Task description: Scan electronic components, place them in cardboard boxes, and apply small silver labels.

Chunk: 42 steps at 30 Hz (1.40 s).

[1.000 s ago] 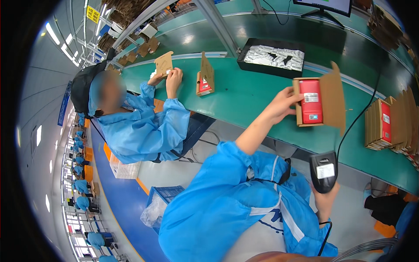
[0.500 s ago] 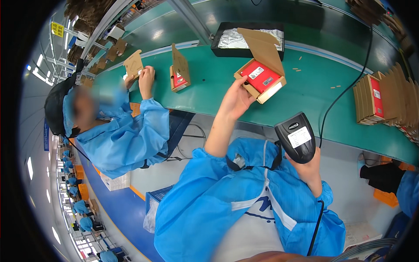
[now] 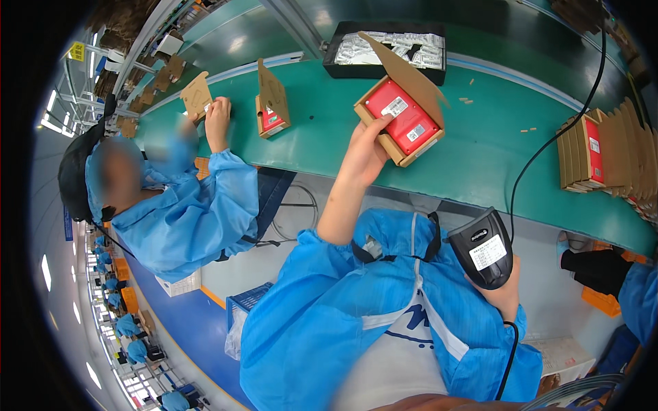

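My left hand [image 3: 367, 152] grips the near left side of an open cardboard box [image 3: 411, 159], its thumb over the rim. In the box lies a flat red package [image 3: 406, 118] with white labels on its upper face; the lid stands raised at the far right side. My right hand [image 3: 504, 291] is wrapped round the handle of a black barcode scanner [image 3: 482, 248], held in front of my body at the near side of the bench. The scanner's head hides most of those fingers. A white label sits on the scanner's top, and a black cable hangs below my hand.
A co-worker [image 3: 185, 205] at the left handles a cardboard piece [image 3: 198, 96] on the green bench [image 3: 322, 147]. Another open box [image 3: 273, 113] stands between us. Behind my box is a black tray [image 3: 339, 70] of white packets. At right stand several open boxes [image 3: 572, 154] and a hanging cable [image 3: 545, 140].
The scanner in my right hand has moved down and slightly right, away from the box. My left hand has tilted the box, so the red package shows more fully.
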{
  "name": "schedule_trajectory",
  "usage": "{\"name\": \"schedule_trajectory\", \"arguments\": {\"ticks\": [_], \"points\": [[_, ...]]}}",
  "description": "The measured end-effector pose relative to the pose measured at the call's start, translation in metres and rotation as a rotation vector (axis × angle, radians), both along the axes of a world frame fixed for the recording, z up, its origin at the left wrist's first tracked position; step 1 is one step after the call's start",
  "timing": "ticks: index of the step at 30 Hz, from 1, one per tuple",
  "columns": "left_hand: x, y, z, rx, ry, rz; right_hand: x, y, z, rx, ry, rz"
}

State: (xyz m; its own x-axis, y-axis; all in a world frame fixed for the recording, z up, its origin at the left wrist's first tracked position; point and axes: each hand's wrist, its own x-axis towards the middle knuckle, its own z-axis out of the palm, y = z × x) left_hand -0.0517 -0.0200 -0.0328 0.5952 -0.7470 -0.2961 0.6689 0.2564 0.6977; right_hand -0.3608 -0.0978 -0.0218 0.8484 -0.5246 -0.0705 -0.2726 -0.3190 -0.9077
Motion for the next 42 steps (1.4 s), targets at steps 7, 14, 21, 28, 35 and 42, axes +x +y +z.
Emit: {"name": "schedule_trajectory", "arguments": {"ticks": [7,14,21,28,35,42], "points": [[-0.009,-0.009,-0.018,0.078,-0.603,0.280,0.058,0.002,0.042,-0.053,-0.201,-0.046],[-0.027,-0.008,-0.017,0.180,-0.954,0.298,0.088,-0.013,0.038,0.457,-0.115,-0.058],[-0.024,-0.021,-0.032,0.134,-0.855,0.213,0.086,-0.014,0.033,0.541,-0.140,-0.122],[-0.007,-0.047,-0.042,0.417,-1.001,0.051,0.068,-0.013,0.022,0.431,-0.129,-0.241],[0.034,-0.087,-0.003,0.849,-1.781,0.224,0.055,-0.016,0.017,0.221,-0.183,-0.205],[0.166,-0.153,-0.007,1.391,-1.833,-0.408,0.056,-0.024,0.021,0.059,-0.237,-0.060]]}}
